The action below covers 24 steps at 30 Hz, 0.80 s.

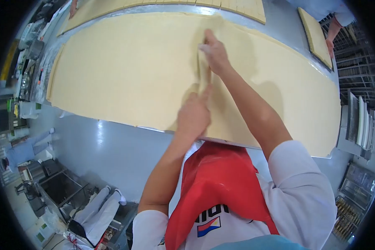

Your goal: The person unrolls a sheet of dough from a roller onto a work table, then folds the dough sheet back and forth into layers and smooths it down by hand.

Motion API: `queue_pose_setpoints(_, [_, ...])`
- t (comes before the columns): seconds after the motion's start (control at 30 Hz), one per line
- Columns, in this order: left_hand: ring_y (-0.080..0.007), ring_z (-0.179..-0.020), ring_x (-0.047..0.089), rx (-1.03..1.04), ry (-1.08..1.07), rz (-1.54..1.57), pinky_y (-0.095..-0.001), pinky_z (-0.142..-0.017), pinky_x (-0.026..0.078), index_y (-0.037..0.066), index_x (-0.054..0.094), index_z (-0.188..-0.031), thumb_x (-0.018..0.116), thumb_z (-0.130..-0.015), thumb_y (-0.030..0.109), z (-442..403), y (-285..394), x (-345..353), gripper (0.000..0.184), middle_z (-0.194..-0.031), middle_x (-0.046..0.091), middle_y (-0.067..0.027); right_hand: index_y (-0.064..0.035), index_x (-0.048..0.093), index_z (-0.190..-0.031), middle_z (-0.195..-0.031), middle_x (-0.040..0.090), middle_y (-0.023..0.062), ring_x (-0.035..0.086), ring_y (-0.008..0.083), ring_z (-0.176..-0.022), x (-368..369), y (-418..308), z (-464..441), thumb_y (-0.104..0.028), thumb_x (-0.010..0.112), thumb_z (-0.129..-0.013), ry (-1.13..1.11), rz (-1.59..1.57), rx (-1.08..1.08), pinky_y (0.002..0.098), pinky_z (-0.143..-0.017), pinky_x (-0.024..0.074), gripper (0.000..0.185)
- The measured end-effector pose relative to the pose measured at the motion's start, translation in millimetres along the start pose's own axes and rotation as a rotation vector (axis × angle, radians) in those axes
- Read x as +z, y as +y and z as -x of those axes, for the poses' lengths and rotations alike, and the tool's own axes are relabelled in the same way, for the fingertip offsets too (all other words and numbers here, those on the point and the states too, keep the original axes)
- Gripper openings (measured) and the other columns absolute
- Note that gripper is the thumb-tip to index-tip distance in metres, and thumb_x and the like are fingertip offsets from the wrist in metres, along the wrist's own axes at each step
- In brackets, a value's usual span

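A broad sheet of pale yellow dough (121, 71) lies over the worktable in front of me. Over its middle, my right hand (214, 52) is closed, with a small whitish part showing at its side. What it grips is blurred. Closer to my body, my left hand (193, 114) is closed low over the dough near the front edge, one finger reaching toward the right hand. A narrow pale strip (203, 68) runs between the two hands. I cannot tell whether it is a tool or folded dough.
Behind the sheet lies another dough slab (241, 9) with cut lines. At the right, a co-worker's hand (330, 48) touches a smaller slab (314, 37). Racks (360, 71) stand beyond it. Another person (23, 152) is at the left, near metal equipment (60, 187).
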<state>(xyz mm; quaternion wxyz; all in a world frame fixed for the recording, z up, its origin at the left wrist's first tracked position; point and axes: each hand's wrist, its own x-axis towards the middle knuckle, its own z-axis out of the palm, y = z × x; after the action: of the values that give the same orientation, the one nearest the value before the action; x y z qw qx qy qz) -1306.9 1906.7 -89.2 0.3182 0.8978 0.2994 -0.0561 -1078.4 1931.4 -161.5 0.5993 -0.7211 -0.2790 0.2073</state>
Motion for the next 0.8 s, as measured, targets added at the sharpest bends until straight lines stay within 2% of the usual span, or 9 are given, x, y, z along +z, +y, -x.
queue_pose_setpoints(0.07, [-0.0327,-0.087,0.066,0.153,0.257,0.142,-0.0427,-0.076,0.055,0.013,0.052,-0.145,0.062,-0.090,0.015,4.0,-35.1,7.7,0.055,-0.104,0.064,-0.0208,-0.0030,0.059,-0.133,-0.134,0.063,0.0188,0.058,0.0286,-0.126,5.3,17.1,-0.9,-0.009,0.056,-0.086,-0.065,0.381,-0.427,0.0356,-0.110,0.0413,0.047])
queue_pose_setpoints(0.13, [-0.0288,-0.084,0.065,0.068,0.324,0.312,-0.0399,-0.074,0.055,0.008,0.055,-0.140,0.063,-0.091,0.012,25.2,-37.2,3.4,0.050,-0.100,0.064,-0.0185,-0.0025,0.058,-0.134,-0.133,0.063,0.0168,0.058,0.0312,-0.125,-29.5,5.0,6.0,-0.018,0.056,-0.089,-0.116,0.465,-0.342,0.0351,-0.110,0.0409,0.047])
queue_pose_setpoints(0.23, [-0.0132,-0.078,0.058,-0.126,0.573,0.762,-0.0284,-0.071,0.052,-0.003,0.060,-0.125,0.063,-0.093,0.007,77.9,-68.8,41.9,0.034,-0.098,0.064,-0.0072,-0.0061,0.048,-0.145,-0.153,0.046,0.0140,0.040,0.0300,-0.144,-74.2,18.7,-7.6,-0.035,0.054,-0.094,-0.062,1.047,-0.228,0.0493,-0.121,0.0242,0.059])
queue_pose_setpoints(0.3, [-0.0109,-0.080,0.059,-0.309,0.638,0.818,-0.0276,-0.072,0.051,-0.003,0.064,-0.107,0.063,-0.093,0.004,125.4,-86.6,66.4,0.016,-0.092,0.063,-0.0038,-0.0108,0.037,-0.153,-0.164,0.029,0.0096,0.024,0.0318,-0.152,-94.3,34.1,-35.6,-0.054,0.058,-0.092,-0.064,1.138,-0.156,0.0639,-0.120,0.0160,0.078])
queue_pose_setpoints(0.47, [-0.0081,-0.071,0.059,-0.467,0.377,1.361,-0.0218,-0.064,0.050,-0.001,0.063,-0.107,0.074,-0.088,0.000,165.8,-52.0,140.1,0.022,-0.089,0.063,-0.0052,-0.0224,0.043,-0.151,-0.164,0.030,0.0052,0.022,0.0313,-0.153,-96.2,30.2,-123.6,-0.055,0.070,-0.082,-0.248,1.119,-0.093,0.0670,-0.119,0.0147,0.082])
queue_pose_setpoints(0.57, [-0.0092,-0.070,0.060,-0.437,0.446,1.390,-0.0221,-0.060,0.049,-0.001,0.062,-0.108,0.076,-0.089,0.006,142.2,-1.0,136.6,0.024,-0.089,0.063,-0.0058,-0.0226,0.046,-0.148,-0.156,0.043,0.0053,0.032,0.0330,-0.148,-95.6,23.9,-146.0,-0.053,0.079,-0.073,-0.476,1.108,-0.136,0.0669,-0.116,0.0210,0.088])
queue_pose_setpoints(0.63, [-0.0102,-0.068,0.061,-0.567,0.577,1.250,-0.0236,-0.055,0.048,-0.002,0.063,-0.103,0.072,-0.094,0.016,117.0,17.4,133.3,0.023,-0.085,0.064,-0.0058,-0.0146,0.061,-0.134,-0.137,0.061,0.0104,0.055,0.0320,-0.127,-91.5,15.8,-153.3,-0.042,0.087,-0.070,-0.490,0.933,-0.188,0.0447,-0.110,0.0391,0.075])
queue_pose_setpoints(0.73, [-0.0107,-0.065,0.060,-0.645,0.709,0.978,-0.0253,-0.053,0.047,-0.002,0.063,-0.096,0.068,-0.098,0.027,92.9,19.0,131.9,0.029,-0.078,0.064,-0.0056,-0.0123,0.064,-0.127,-0.119,0.070,0.0083,0.062,0.0268,-0.115,-89.3,29.0,-167.3,-0.038,0.088,-0.071,-0.392,0.846,-0.220,0.0361,-0.103,0.0443,0.067])
queue_pose_setpoints(0.8, [-0.0112,-0.063,0.060,-0.667,0.746,0.932,-0.0257,-0.054,0.048,0.000,0.063,-0.093,0.065,-0.100,0.029,86.9,9.3,126.6,0.031,-0.075,0.064,-0.0051,-0.0135,0.067,-0.124,-0.117,0.071,0.0072,0.063,0.0254,-0.113,-92.7,44.5,-188.9,-0.041,0.086,-0.072,-0.548,0.695,-0.279,0.0385,-0.099,0.0461,0.062])
